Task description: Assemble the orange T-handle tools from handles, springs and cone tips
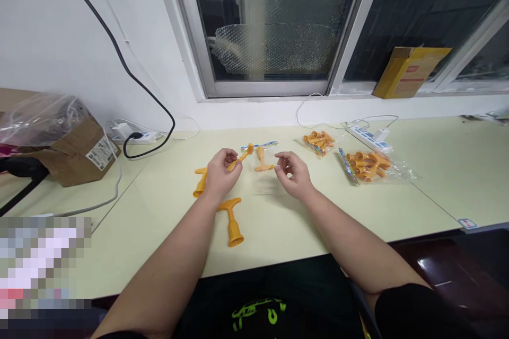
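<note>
My left hand (223, 170) is closed around an orange plastic T-handled piece (243, 155) with a twisted stem; its other end is hidden in the hand. A similar piece (260, 158) lies in a clear plastic bag with a patterned blue header strip (268, 145), between my hands. My right hand (292, 172) hovers at the right of that bag, fingers curved and apart, holding nothing. Beside my left hand lies another T-handled piece (200, 184), partly covered by the hand. Closer to me, one more T-handled piece (234, 225) rests with its flared cup towards me.
Two clear bags of several orange pieces, a smaller bag (319, 142) and a larger bag (366, 166), lie at the right. Behind them is a power strip (368, 139) with cables. At the left stand a cardboard box (79, 151) and a second power strip (145, 137).
</note>
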Demonstrator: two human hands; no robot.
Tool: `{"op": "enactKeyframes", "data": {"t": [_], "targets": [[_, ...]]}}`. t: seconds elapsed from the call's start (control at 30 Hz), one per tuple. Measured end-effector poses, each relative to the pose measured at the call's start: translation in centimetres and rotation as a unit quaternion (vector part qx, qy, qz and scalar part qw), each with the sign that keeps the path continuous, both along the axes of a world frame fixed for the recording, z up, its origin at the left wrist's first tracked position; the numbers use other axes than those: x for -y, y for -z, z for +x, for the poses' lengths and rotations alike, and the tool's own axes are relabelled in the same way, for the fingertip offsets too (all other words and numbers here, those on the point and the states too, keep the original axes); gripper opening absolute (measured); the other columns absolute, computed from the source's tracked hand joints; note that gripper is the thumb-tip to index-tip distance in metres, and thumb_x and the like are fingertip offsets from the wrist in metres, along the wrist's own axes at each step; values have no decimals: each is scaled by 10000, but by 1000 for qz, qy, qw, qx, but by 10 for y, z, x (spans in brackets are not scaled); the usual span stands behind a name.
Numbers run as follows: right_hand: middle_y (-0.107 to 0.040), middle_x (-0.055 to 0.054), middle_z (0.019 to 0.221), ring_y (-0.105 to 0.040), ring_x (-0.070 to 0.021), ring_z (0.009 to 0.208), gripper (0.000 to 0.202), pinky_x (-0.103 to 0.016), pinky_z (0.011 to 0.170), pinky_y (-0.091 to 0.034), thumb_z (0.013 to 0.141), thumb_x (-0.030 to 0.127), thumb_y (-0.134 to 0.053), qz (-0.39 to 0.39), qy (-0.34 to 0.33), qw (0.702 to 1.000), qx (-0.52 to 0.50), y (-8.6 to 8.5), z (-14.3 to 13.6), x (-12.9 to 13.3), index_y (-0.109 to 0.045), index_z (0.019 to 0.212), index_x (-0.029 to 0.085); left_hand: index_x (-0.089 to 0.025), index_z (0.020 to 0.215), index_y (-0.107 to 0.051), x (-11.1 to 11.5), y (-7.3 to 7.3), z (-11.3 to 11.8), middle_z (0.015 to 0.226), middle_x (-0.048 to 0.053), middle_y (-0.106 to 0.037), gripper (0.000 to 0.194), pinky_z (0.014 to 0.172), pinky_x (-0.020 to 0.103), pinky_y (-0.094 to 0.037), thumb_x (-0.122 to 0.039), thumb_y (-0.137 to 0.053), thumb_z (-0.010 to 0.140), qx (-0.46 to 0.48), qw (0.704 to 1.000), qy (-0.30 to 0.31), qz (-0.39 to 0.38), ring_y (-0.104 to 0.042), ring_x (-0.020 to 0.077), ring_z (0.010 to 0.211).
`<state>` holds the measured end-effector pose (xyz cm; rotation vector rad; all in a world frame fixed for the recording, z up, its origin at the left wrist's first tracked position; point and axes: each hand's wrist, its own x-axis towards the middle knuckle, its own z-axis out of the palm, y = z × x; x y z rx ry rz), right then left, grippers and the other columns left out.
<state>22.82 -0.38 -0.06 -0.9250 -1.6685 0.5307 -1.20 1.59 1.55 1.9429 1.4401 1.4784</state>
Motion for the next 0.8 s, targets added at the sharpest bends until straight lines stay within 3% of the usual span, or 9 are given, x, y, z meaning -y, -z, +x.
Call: {"op": "enactKeyframes", "data": {"t": [0.07, 0.13, 0.3, 0.43, 0.5, 0.6, 0.7, 0.8], "targets": [[-574, -78, 1179, -624, -135, 809, 458, -238, 592, -525, 896, 386, -674, -23, -31, 997, -65, -3, 0, 0, -552, 1323, 271, -224, 1007, -575, 7, -3, 6, 955, 35, -658, 193, 871, 378, -576, -257, -688, 854, 76, 992, 102, -14, -672, 195, 914], [-550, -85, 1232, -640, -129, 794, 495, -235, 555, -536, 877, 457, -705, -60, -95, 988, -106, -6, 2, -1, -553, 1313, 278, -220, 1004, -567, 14, -2, 14, 913, 28, -648, 236, 827, 364, -591, -297, -727, 847, 121, 974, 189, -39, -670, 183, 877], [-634, -6, 837, -626, -113, 546, 429, -258, 490, -552, 862, 590, -709, -203, -255, 935, -142, -11, 12, -6, -605, 1030, 209, -209, 978, -559, 22, 5, 28, 905, 30, -626, 315, 798, 365, -607, -377, -781, 831, 170, 942, 276, -87, -660, 167, 830], [-539, 68, 612, -594, -118, 483, 429, -263, 479, -557, 847, 580, -745, -297, -348, 874, -164, -19, 25, -6, -605, 1005, 207, -206, 1042, -563, 18, 8, 30, 941, 62, -633, 337, 840, 392, -582, -514, -629, 924, 181, 923, 324, -98, -661, 205, 914], [-436, 101, 528, -530, -111, 438, 439, -251, 443, -529, 837, 603, -745, -321, -361, 854, -191, -24, 35, -6, -608, 973, 209, -209, 1063, -575, 16, 9, 29, 957, 68, -621, 347, 841, 392, -560, -537, -506, 973, 142, 944, 286, -88, -640, 212, 929], [-403, 98, 503, -492, -113, 420, 462, -247, 410, -491, 812, 644, -738, -337, -344, 851, -208, -31, 51, -7, -615, 907, 208, -237, 1110, -595, 16, 12, 30, 999, 50, -596, 338, 886, 402, -516, -478, -653, 882, -33, 985, 158, -65, -599, 229, 967], [-431, 81, 500, -483, -117, 416, 442, -259, 402, -477, 781, 616, -761, -305, -274, 881, -235, -35, 64, -13, -658, 893, 201, -256, 1196, -572, 16, 20, 35, 1075, 52, -589, 475, 911, 420, -494, -372, -760, 776, -156, 981, 91, -65, -583, 257, 1025], [-528, 50, 532, -528, -128, 445, 395, -268, 412, -493, 774, 556, -776, -238, -189, 914, -268, -36, 72, -19, -714, 935, 201, -246, 1216, -545, 11, 28, 38, 996, 32, -576, 404, 774, 362, -499, -252, -657, 828, -155, 981, 77, -90, -597, 210, 864]]}}
